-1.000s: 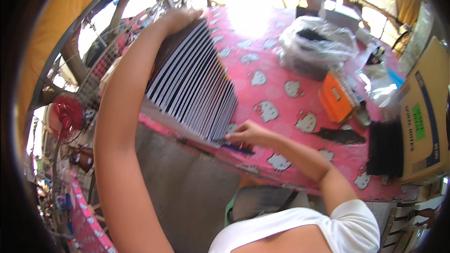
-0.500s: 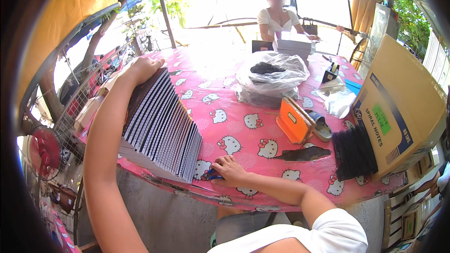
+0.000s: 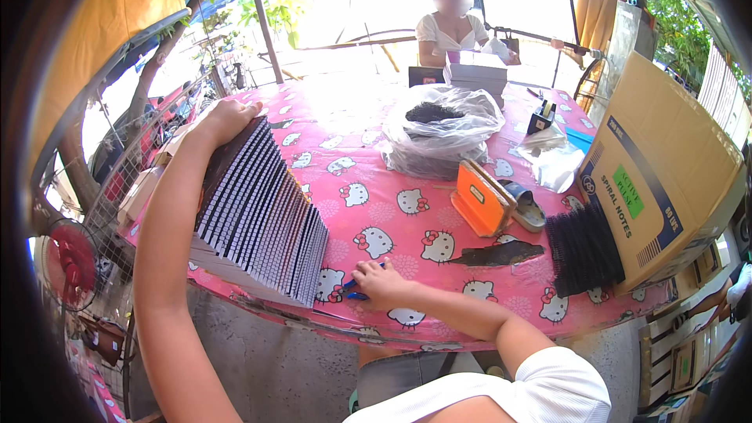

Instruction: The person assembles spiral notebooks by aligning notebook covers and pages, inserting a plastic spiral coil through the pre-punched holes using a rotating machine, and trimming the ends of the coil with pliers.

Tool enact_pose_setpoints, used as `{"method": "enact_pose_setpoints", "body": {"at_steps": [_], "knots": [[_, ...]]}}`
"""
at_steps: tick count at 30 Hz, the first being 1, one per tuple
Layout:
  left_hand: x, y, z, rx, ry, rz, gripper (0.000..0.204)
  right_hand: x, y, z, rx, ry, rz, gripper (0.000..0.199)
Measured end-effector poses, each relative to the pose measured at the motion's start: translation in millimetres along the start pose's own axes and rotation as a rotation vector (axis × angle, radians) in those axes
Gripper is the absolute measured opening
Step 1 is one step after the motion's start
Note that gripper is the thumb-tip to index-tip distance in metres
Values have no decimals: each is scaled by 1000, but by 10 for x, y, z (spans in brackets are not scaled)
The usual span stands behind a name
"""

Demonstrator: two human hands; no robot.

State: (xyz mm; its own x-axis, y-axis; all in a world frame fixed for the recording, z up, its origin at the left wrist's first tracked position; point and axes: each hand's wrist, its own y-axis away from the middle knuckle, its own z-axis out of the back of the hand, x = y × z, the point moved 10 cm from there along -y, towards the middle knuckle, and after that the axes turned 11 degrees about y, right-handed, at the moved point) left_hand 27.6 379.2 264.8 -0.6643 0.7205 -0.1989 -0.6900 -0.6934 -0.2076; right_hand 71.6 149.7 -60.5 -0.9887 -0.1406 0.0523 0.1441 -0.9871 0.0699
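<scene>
A tall, slanting stack of notebooks (image 3: 262, 227) stands at the left of the table, its edges showing black and white bands. My left hand (image 3: 229, 120) lies over the far upper end of this stack, fingers stretched to the right. Just right of the stack's near corner, my right hand (image 3: 378, 285) is closed round a small blue-handled tool (image 3: 354, 294) low on the table. Its working end is too small and hidden to make out.
The pink patterned table cover (image 3: 407, 247) has a dark torn patch (image 3: 501, 254). Farther right are an orange block (image 3: 479, 202), a grey slipper-like thing (image 3: 523, 207), black binding coils (image 3: 583, 254) and a large carton (image 3: 666, 180). A clear plastic bag (image 3: 446, 137) lies beyond. Another person (image 3: 453, 27) sits opposite.
The whole view has shifted slightly. My right hand and the blue-handled tool stay beside the stack, with the tool turned a little. The person opposite has drawn an arm in.
</scene>
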Motion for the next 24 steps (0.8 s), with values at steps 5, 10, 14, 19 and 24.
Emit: {"method": "enact_pose_setpoints", "body": {"at_steps": [5,10,14,19,24], "knots": [[32,-27,-42,17,-9,-32,62,-298,630,1693,-638,-753,244,65],[-105,-60,-25,32,4,-40,60,86,1974,2669,-1077,-993,896,55],[162,-1,-25,42,-42,11,63,462,2391,2824,-1182,-1002,1344,50],[99,-77,-65,44,55,45,67,604,2454,2825,-1238,-910,1337,45],[98,-133,-37,27,-19,8,68,602,2489,2742,-1054,-970,1347,16]]}}
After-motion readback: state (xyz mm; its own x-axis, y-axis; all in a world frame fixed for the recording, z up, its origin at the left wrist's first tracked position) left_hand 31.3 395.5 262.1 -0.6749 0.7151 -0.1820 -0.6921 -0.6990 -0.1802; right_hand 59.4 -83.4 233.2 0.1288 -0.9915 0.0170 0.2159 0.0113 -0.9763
